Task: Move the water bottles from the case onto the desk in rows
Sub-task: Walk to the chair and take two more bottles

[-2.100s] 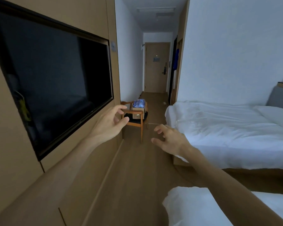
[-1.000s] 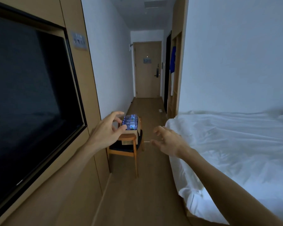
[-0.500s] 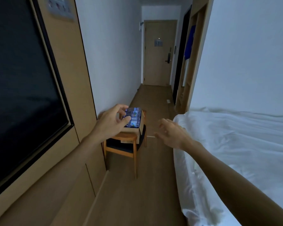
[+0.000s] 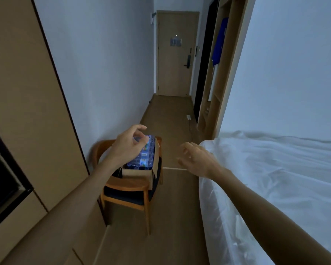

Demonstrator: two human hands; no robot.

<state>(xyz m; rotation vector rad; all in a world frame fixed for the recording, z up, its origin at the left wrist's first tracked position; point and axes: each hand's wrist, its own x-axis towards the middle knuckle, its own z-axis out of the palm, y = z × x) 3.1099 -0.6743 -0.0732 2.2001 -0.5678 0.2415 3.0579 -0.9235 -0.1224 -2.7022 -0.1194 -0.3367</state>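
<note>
Closer to the chair (image 4: 126, 190) than half a second ago; left hand (image 4: 127, 147) now across the view of the case (image 4: 141, 172). Both hands empty, fingers loosely spread, no grip on anything. Water bottles (image 4: 144, 156) packed upright in the case on the chair seat, beside the wall; surface out of view. Risks: case overhanging the seat edge, likely to tip if pressed on one side; tight packing may drag neighbouring bottles out on lifting; right hand (image 4: 196, 159) near the bed (image 4: 275, 178) edge.

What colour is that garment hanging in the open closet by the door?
Bright blue; the garment shows in the head view, hanging in the closet.
</note>
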